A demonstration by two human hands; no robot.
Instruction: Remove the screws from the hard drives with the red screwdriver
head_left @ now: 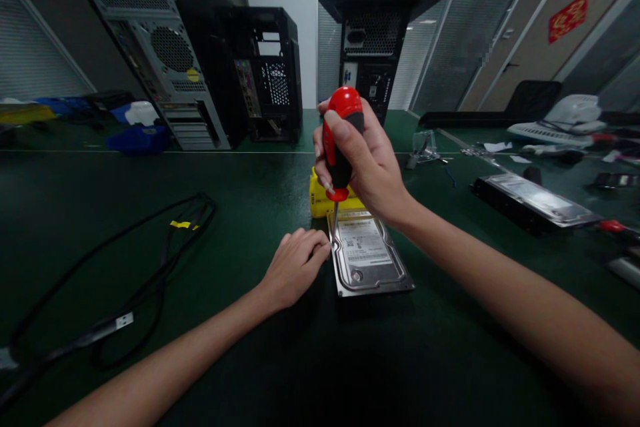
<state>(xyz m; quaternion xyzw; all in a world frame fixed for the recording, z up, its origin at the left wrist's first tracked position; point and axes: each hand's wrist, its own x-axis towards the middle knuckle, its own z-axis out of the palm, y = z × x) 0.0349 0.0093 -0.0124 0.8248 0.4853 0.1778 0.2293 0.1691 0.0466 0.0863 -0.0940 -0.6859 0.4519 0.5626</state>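
Screwdriver (340, 170) is gripped by R hand (373, 163) — near-upright, prob so force gets sent straight down at the left edge of the HDD (367, 247). That's laid flat on the bench (225, 213), likely braced by L hand (297, 263) — fingers curled, can't tell if anything's pinched.

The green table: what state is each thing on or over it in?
Front hard drive: flat, label up.
Screwdriver: nearly upright, tip at that drive's left edge.
Right fingers: closed around the screwdriver.
Left fingers: curled beside that drive.
Other hard drive: label up.
Black cable: loosely looped, USB plug unconnected.
Computer cases: standing upright.
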